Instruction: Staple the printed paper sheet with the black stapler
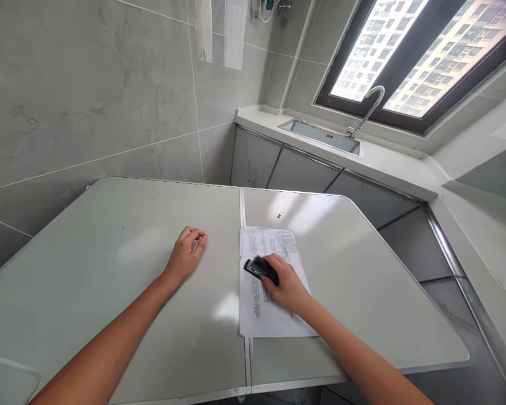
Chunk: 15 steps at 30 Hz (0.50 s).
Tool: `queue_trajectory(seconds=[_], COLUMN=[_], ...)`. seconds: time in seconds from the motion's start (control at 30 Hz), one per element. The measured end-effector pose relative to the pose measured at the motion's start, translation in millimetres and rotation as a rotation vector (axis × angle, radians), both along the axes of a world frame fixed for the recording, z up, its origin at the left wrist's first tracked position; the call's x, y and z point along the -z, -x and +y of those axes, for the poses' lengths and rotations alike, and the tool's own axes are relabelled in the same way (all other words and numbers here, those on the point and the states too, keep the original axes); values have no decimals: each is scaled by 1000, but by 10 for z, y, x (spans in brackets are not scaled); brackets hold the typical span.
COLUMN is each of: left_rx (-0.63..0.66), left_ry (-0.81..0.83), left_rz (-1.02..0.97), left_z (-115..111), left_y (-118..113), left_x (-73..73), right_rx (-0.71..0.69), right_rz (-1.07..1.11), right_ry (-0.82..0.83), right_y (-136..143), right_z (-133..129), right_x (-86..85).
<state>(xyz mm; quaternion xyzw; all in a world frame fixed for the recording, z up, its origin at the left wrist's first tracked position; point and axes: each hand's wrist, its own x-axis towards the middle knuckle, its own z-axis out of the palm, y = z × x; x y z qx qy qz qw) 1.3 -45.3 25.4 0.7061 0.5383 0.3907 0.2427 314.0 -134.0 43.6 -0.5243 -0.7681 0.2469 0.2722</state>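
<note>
Printed paper sheets (273,323) lie on the table across its white centre seam. Over them, my right hand (284,281) is closed around a black stapler (261,269), whose front end points left over the upper part of the sheets. My left hand (187,253) rests on the table to the left of the paper, apart from it. Its fingers are curled in, with the thumb close to the index fingertip, and nothing shows between them.
The pale table (151,315) has a thin raised rim. Beyond it, a counter (261,122) with a sink (320,135) and a curved faucet (373,107) runs under a dark-framed window (390,67). A grey tiled wall (88,84) stands behind on the left. A white curved edge shows at bottom left.
</note>
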Motion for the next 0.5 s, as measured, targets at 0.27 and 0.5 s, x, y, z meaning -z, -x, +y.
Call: queue_trajectory(seconds=[0.27, 0.5], left_rx=[-39, -181], left_ry=[22, 94], left_rz=[-51, -609], left_z=[7, 190], left_y=[8, 228], left_x=[-10, 13], right_rx=[7, 75], right_rz=[-72, -45], right_ry=[72, 71], right_y=[-610, -1465], right_z=[-132, 604], right_x=[-88, -346])
